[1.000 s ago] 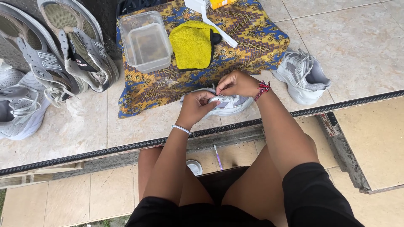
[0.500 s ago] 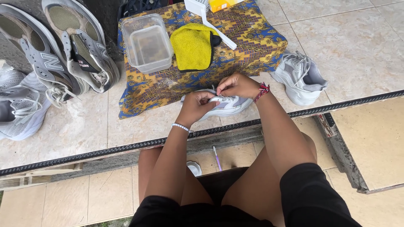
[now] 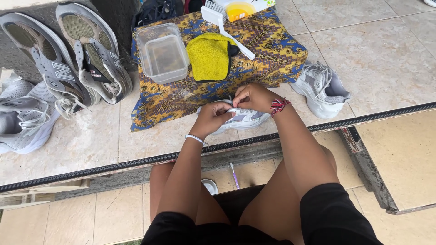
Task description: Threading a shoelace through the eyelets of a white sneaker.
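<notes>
Lying on the tiled floor (image 3: 390, 68) at the near edge of the patterned cloth (image 3: 272, 59), the white shoe (image 3: 247, 119) is pinched at its laces by both the left hand (image 3: 212, 119) and right hand (image 3: 252, 96), its long axis running left-right.

Soft even daylight, faint shadows, sharp focus, no glare.

Pale beige floor tiles (image 3: 390, 59) with a faint marbled look spread under soft, even daylight. A dark ridged strip (image 3: 113, 164) edges the raised tiled step, with a lower tiled floor (image 3: 68, 222) below. A grey concrete wall (image 3: 116, 13) stands at the back.
</notes>
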